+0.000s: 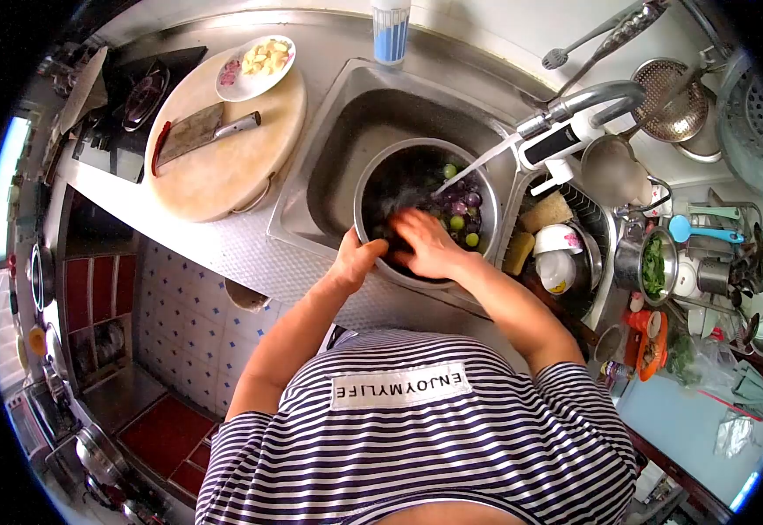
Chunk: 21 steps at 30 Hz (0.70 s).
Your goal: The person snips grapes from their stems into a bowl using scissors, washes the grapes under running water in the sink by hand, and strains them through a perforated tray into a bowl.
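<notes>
A round metal bowl [488, 184] sits in the steel sink [333, 140], tilted slightly towards me. In it lie several round purple and green fruits [458, 222], grape-like, in dark water. The tap [574, 103] pours a stream of water into the bowl. At the bowl's near left rim, my left hand [355, 260] is closed on the edge, thumb outward. Inside the bowl my right hand [425, 245] reaches among the dark contents, slightly blurred. Its fingers look stretched and apart, with the tips partly hidden.
Left of the sink, a cleaver [193, 136] and a plate of chopped pieces [259, 68] lie on a round cutting board [224, 184]. A blue-and-white cup [390, 35] stands behind. To the right are a dish rack [521, 210], bowls [558, 238] and a pot of greens [655, 267].
</notes>
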Motion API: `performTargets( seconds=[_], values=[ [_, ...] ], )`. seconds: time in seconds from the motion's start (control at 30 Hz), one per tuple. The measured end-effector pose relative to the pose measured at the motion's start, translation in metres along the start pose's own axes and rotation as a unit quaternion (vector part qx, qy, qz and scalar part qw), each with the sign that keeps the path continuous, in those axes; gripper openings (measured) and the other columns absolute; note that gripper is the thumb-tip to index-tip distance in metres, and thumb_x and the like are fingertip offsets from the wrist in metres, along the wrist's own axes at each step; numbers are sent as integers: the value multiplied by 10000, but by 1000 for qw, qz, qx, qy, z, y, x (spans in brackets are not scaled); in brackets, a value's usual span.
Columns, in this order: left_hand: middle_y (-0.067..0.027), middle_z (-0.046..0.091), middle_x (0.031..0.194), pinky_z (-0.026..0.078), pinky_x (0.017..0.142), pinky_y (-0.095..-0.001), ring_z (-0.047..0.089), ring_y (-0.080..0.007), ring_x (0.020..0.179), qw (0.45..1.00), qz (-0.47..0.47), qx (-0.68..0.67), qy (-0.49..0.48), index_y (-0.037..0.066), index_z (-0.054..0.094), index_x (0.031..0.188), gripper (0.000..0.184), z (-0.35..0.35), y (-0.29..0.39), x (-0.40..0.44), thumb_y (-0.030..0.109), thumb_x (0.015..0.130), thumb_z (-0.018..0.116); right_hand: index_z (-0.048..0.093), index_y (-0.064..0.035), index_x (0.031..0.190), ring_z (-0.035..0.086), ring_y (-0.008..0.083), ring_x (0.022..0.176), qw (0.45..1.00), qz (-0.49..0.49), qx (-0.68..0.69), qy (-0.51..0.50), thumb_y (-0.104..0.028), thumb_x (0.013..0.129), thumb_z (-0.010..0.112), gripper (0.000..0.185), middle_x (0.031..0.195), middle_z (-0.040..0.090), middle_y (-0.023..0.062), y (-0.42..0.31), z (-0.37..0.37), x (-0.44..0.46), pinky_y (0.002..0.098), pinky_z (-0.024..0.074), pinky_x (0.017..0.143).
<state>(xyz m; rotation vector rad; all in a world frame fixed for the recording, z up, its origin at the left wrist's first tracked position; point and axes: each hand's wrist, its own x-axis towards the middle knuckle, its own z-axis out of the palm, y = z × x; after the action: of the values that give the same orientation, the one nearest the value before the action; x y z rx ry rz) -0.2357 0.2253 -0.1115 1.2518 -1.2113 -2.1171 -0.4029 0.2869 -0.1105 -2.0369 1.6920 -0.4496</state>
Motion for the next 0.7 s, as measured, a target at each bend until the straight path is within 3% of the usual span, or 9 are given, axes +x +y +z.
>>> performTargets(
  seconds=[0.03, 0.13, 0.23, 0.3, 0.37, 0.43, 0.5, 0.63, 0.7],
  values=[
    [-27, 531, 691, 369, 493, -263, 476, -132, 582, 1000, -1, 8, -6, -2, 557, 883, 206, 0, 2, -1, 69, 690, 545, 521, 24, 1107, 441, 328, 1130, 996, -62, 52, -33, -197, 692, 673, 494, 1168, 483, 193, 2, -12, -5, 416, 374, 953],
    [-34, 540, 708, 386, 491, -253, 495, -135, 594, 1000, -17, 19, -6, 0, 541, 948, 273, 4, 14, -5, 65, 682, 536, 570, -5, 1057, 475, 316, 1088, 995, -26, 11, 93, -185, 653, 723, 469, 1124, 515, 168, 19, -50, -21, 383, 402, 928],
    [-36, 539, 713, 389, 495, -258, 497, -136, 596, 998, -35, 47, -14, -6, 536, 950, 277, 3, 18, -9, 64, 682, 534, 489, -50, 1182, 431, 347, 1129, 964, 242, -61, 86, -276, 703, 726, 580, 1231, 420, 211, 20, -55, -9, 415, 392, 925],
    [-38, 540, 719, 391, 498, -262, 499, -138, 597, 997, -29, 70, -29, -10, 535, 953, 280, 5, 24, -8, 61, 682, 533, 390, -129, 1290, 375, 407, 1176, 966, 251, -56, 17, -347, 690, 726, 721, 1326, 294, 259, 14, -28, 4, 556, 321, 931],
    [-14, 494, 631, 340, 473, -276, 439, -119, 531, 999, -25, 19, 6, 5, 563, 785, 130, 8, 24, -12, 91, 687, 559, 405, -136, 1285, 368, 412, 1182, 988, 150, -25, 36, -341, 684, 724, 711, 1321, 300, 259, 6, -10, 2, 548, 326, 935],
    [-27, 516, 677, 370, 496, -275, 472, -131, 569, 1000, -16, 18, -6, -6, 550, 869, 202, 3, 20, -11, 76, 684, 547, 450, -144, 1257, 387, 366, 1184, 999, 42, 17, -25, -307, 650, 746, 695, 1280, 368, 215, 8, -15, -11, 515, 364, 910],
    [-41, 538, 723, 399, 519, -273, 504, -144, 606, 1000, -6, 13, -21, -17, 537, 953, 282, 1, 18, -8, 61, 681, 534, 471, -146, 1238, 412, 330, 1166, 994, 28, -49, -98, -296, 643, 749, 673, 1252, 406, 194, 17, -41, -16, 490, 376, 901],
    [-39, 541, 735, 399, 521, -271, 507, -142, 623, 998, -31, 52, -25, -12, 533, 974, 306, 0, 11, -4, 60, 676, 537, 485, -63, 1198, 414, 328, 1141, 978, 156, -134, 47, -256, 716, 694, 559, 1234, 403, 215, 25, -31, 7, 516, 335, 909],
    [-40, 543, 739, 399, 521, -271, 509, -142, 629, 999, -24, 38, -27, -12, 530, 984, 318, -1, 12, -2, 60, 674, 539, 472, -73, 1201, 352, 359, 1200, 984, 144, -93, 48, -241, 727, 682, 545, 1299, 341, 215, 2, -24, 13, 570, 326, 924]
  ],
)
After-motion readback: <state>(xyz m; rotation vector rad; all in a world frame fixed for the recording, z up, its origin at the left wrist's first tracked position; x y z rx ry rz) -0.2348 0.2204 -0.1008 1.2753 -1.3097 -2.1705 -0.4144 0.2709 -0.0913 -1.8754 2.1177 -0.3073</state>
